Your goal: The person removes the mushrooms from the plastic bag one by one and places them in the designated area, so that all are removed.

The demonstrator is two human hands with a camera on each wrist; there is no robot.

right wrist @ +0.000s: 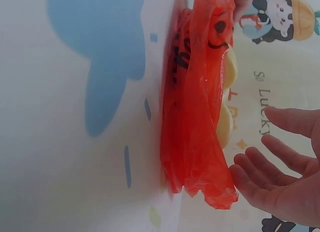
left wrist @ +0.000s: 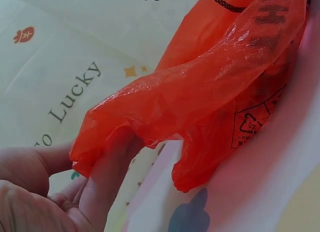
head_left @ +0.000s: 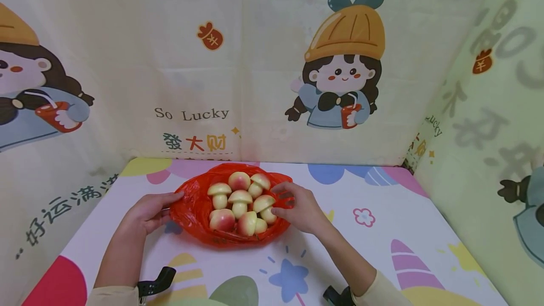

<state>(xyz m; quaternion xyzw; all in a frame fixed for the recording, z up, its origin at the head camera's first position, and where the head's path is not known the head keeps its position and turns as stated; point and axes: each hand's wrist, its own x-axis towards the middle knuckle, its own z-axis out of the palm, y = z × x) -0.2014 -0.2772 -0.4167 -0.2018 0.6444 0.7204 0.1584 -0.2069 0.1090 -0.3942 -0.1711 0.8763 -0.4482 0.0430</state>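
Observation:
A red plastic bag (head_left: 191, 216) lies on the table with its mouth spread wide. Inside it are several mushroom-shaped pieces (head_left: 240, 197), cream-coloured, some with a pink-red blush on the cap. My left hand (head_left: 150, 209) pinches the left edge of the bag, thumb on one side and a finger behind the film, as the left wrist view shows. At the right edge, my right hand (head_left: 303, 207) has its fingers spread beside the bag and the nearest mushrooms. In the right wrist view, one finger of it (right wrist: 245, 184) is at the bag's rim, apparently touching.
The table (head_left: 335, 240) has a white cover with coloured cartoon prints. Behind it and at both sides hang cream cloths (head_left: 263, 60) printed with cartoon figures and lettering. The bag sits towards the table's back edge. A black wrist mount (head_left: 157, 282) is on the left forearm.

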